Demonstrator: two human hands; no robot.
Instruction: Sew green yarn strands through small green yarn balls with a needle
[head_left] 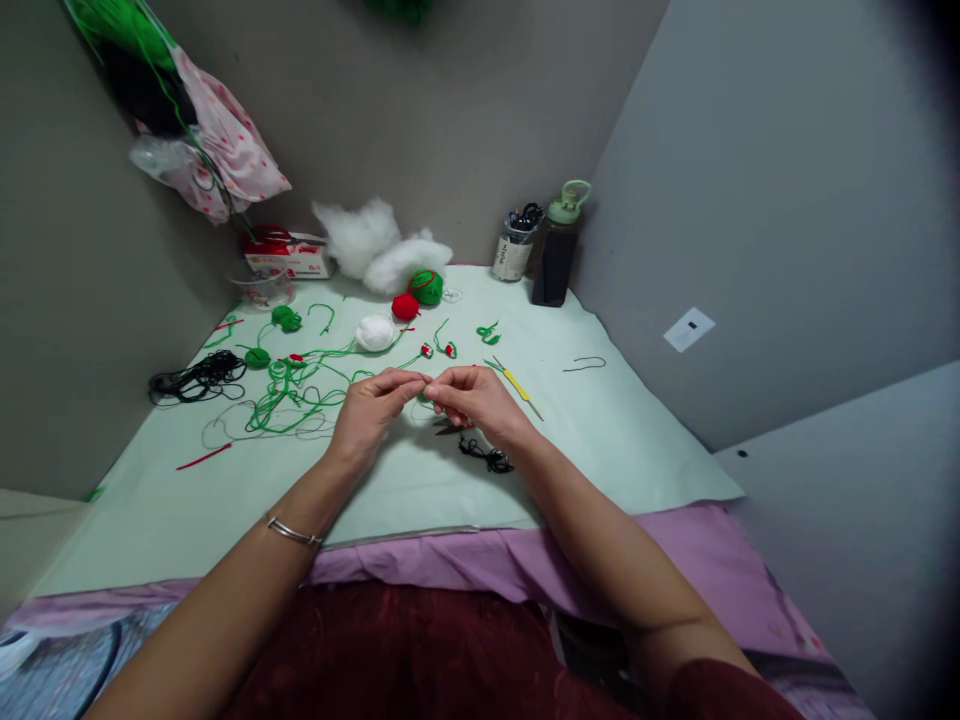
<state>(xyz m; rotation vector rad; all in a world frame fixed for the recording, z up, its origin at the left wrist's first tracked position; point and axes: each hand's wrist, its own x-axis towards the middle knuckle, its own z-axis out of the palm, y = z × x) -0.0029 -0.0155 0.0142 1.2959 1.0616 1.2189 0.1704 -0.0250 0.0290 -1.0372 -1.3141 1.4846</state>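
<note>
Over the middle of the table my left hand (373,408) and my right hand (480,402) meet, thumbs and fingertips pinched together. Between them shows a bit of green yarn (424,398); its full shape is hidden by my fingers. Partly beneath my right hand lie scissors (448,428), and just in front is a black cord bundle (487,458). A crochet hook with a yellow handle (516,384) rests to the right. Two small red, white and green crocheted pieces (450,350) lie beyond my hands. Loose green yarn (289,408) tangles to the left.
Yarn balls in white (375,333), red (406,307) and green (426,288) sit farther back, near white stuffing (360,238). A bottle (556,255) and a pen holder (514,250) stand at the back right. Black cord (199,378) lies left; walls enclose the table.
</note>
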